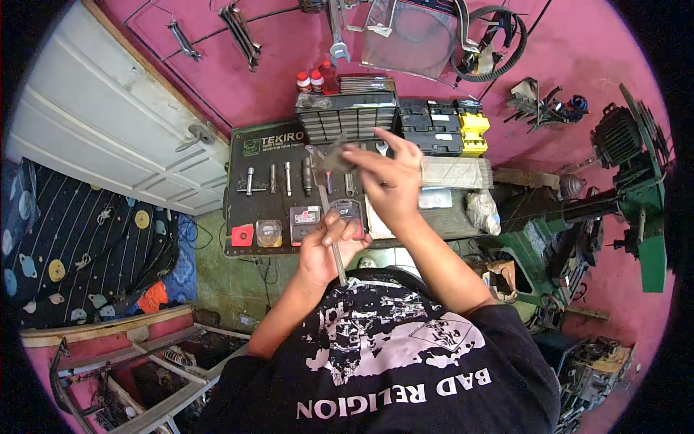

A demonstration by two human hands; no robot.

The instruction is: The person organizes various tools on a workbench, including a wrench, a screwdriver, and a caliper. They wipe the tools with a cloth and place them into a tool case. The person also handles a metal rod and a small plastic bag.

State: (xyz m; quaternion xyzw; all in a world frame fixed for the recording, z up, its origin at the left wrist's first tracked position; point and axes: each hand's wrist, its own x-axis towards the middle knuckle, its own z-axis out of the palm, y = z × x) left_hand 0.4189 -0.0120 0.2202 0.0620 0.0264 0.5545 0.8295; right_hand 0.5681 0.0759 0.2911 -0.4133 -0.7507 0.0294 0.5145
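Observation:
My left hand [327, 246] is wrapped around a long flat metal bar with a jaw-like upper end, which looks like a vernier caliper [324, 194]. The bar slants from over the workbench down toward my shirt. Up near its top end is my right hand [394, 181], smeared by motion, with some fingers raised and others bent together. A blurred grey thing [338, 156] shows at those fingertips; its kind cannot be made out. Beneath, on the dark bench mat [242, 206], lie a T-shaped tool [250, 181], a socket extension [288, 179] and a long socket [307, 176].
Behind stand a drawer organizer [347, 124] and black-and-yellow bins [473, 134]. A red square packet [243, 235] and a round clear case [269, 233] lie at the bench's front left. A green machine [520, 264] stands right; a white door [119, 119] is left.

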